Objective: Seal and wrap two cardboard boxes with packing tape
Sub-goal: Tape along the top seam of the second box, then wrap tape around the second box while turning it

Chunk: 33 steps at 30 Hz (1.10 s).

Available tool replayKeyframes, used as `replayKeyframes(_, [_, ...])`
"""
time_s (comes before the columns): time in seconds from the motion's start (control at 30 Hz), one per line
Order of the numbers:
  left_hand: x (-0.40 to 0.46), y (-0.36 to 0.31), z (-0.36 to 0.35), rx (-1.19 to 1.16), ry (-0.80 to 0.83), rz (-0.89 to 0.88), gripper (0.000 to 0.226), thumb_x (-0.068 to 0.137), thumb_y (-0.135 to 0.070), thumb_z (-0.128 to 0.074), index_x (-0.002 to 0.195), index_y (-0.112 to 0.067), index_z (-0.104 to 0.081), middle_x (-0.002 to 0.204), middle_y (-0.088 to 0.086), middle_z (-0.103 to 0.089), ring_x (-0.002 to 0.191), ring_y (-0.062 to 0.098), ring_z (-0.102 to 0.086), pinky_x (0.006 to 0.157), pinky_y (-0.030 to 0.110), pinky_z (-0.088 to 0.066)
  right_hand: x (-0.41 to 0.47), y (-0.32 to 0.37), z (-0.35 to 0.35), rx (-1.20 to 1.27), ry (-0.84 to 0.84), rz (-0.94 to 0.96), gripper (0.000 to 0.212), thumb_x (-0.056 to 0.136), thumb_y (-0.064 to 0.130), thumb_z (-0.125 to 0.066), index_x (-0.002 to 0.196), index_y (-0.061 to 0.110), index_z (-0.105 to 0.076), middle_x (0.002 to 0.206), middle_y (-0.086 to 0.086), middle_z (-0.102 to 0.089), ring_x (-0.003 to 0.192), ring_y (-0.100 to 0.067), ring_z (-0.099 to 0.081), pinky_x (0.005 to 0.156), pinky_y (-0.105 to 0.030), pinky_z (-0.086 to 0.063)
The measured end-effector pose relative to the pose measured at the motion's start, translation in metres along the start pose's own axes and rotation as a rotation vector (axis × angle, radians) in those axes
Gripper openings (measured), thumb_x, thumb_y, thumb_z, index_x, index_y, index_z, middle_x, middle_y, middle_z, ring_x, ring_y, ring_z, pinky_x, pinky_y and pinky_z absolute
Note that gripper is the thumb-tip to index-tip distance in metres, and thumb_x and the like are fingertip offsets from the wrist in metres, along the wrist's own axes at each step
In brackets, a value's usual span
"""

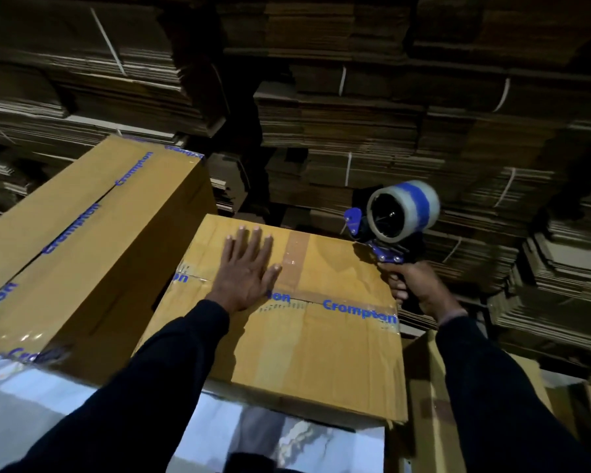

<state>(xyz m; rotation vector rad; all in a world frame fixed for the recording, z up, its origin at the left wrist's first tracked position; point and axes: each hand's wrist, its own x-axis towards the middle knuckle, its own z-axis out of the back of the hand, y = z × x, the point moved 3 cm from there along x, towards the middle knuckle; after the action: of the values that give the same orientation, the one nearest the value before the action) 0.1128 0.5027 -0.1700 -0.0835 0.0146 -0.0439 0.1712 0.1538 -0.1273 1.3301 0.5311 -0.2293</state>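
The left hand [244, 271] lies flat on top of the near box [297, 322], fingers [253, 240] straight and spread a little. The right hand [413, 285] curls tight around the handle of the tape gun [393, 220], held just past the box's far right corner. The big box [82, 233] sits just beside, on the left. The cardboard looks stiff but could dent. The tape looks sticky and thin, so hold the gun by its handle.

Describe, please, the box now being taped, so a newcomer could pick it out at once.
Against the dark wall of stacked flat cardboard, two brown boxes sit side by side. Take the nearer, squarer box, right of the long box. Only it has the left hand pressed flat on top and the tape dispenser at its far right corner.
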Motion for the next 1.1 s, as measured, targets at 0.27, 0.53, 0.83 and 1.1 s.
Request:
replayKeyframes(0.27, [0.102,-0.065,0.020,0.036,0.080,-0.231,0.084,0.100,-0.077,-0.006,0.159,-0.026,-0.038,0.150,0.009,-0.052,0.143,0.031,-0.043,0.122,0.050,-0.024,0.017,0.012,-0.007,0.151,0.070,-0.017,0.037,0.100,0.023,-0.063,0.064,0.016,-0.057,0.056,-0.002,-0.036,0.046,-0.017,-0.033,0.048,-0.032,-0.032])
replayKeyframes(0.53, [0.107,-0.067,0.024,0.118,0.124,-0.165,0.081,0.098,-0.078,-0.005,0.137,-0.024,-0.050,0.126,0.013,-0.061,0.117,0.031,-0.057,0.100,0.045,-0.042,0.018,0.002,-0.009,0.509,0.157,-0.122,0.020,0.097,0.021,-0.061,0.079,0.014,-0.060,0.055,0.003,-0.035,0.042,-0.013,-0.035,0.045,-0.030,-0.031])
replayKeyframes(0.83, [0.063,-0.054,0.017,0.225,0.153,0.095,0.076,0.101,-0.076,-0.008,0.144,-0.023,-0.041,0.131,0.016,-0.058,0.118,0.033,-0.054,0.097,0.045,-0.039,0.040,0.007,-0.028,0.498,0.215,-0.177,0.037,0.097,0.026,-0.059,0.063,0.015,-0.052,0.047,0.003,-0.034,0.038,-0.014,-0.034,0.044,-0.030,-0.030])
replayKeyframes(1.1, [0.047,-0.030,0.020,0.058,0.237,0.223,0.078,0.100,-0.078,-0.011,0.148,-0.022,-0.039,0.143,0.017,-0.053,0.129,0.040,-0.050,0.106,0.051,-0.037,0.043,0.027,-0.044,0.598,0.540,-0.230,0.024,0.099,0.026,-0.060,0.082,0.011,-0.053,0.049,0.002,-0.039,0.037,-0.012,-0.037,0.043,-0.029,-0.030])
